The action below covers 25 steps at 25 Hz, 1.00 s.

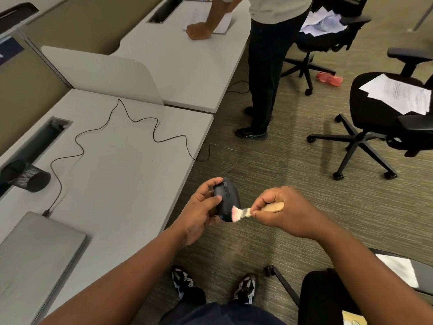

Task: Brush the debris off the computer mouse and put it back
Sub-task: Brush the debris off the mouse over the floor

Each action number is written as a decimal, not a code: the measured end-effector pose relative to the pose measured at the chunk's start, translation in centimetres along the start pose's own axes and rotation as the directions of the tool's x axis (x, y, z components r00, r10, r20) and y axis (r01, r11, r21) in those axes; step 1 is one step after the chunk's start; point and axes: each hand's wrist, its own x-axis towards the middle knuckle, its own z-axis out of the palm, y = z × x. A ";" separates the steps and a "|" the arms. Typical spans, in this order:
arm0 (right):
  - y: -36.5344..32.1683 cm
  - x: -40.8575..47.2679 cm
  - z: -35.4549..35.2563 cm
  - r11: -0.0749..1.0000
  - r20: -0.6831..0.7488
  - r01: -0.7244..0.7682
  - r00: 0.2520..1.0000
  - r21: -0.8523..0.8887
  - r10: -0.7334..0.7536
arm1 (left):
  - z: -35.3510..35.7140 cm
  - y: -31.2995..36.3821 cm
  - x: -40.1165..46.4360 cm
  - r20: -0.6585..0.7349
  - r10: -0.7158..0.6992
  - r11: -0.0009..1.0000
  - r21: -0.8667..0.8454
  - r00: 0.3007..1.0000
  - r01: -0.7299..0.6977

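A: Item one, the surface. We log a pale grey desk (121,160), our landmark. On it: a closed grey laptop (37,252) at its near left corner, a dark mesh cup (28,175) lying on its side by the left cable slot, and a thin black cable (131,118) wandering across the top and off the right edge.

B: Item two, the room. Right of the desk we note striped olive carpet (293,160), black office chairs (375,118) carrying loose papers, and a red object (329,79) on the floor. Beyond the desk's far end a second person (264,66) stands with a fist on the neighbouring desk.

A: Item three, the computer mouse (226,198). Dark, held in the air just off the desk's right edge, above the carpet. Its long axis runs roughly away from us, cable end farthest out, top side up.

B: Hands. Our left hand (199,214) grips the mouse, thumb and fingers curled round its left flank. Our right hand (283,211) pinches a small wooden-handled brush (255,210), bristles touching the mouse's near right side.

A: Item four, limits. The bristles are blurred. We cannot make out debris on the mouse. Its underside is hidden, and the nearest chair is cut off by the lower right border.
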 end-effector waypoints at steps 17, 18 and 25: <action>0.5 -0.5 1.3 0.988 -0.046 0.101 0.993 -0.119 -0.107 | 0.1 0.2 -0.7 -0.088 -0.032 0.978 -0.206 0.996 0.013; 0.7 -0.5 1.1 0.984 -0.068 0.082 0.993 -0.158 -0.094 | 0.0 0.3 -0.8 -0.090 -0.040 0.975 -0.221 0.995 0.019; -0.2 -1.3 0.9 0.956 -0.170 0.064 0.985 0.287 -0.015 | 0.3 0.3 -1.2 -0.098 -0.044 0.982 -0.187 0.994 0.025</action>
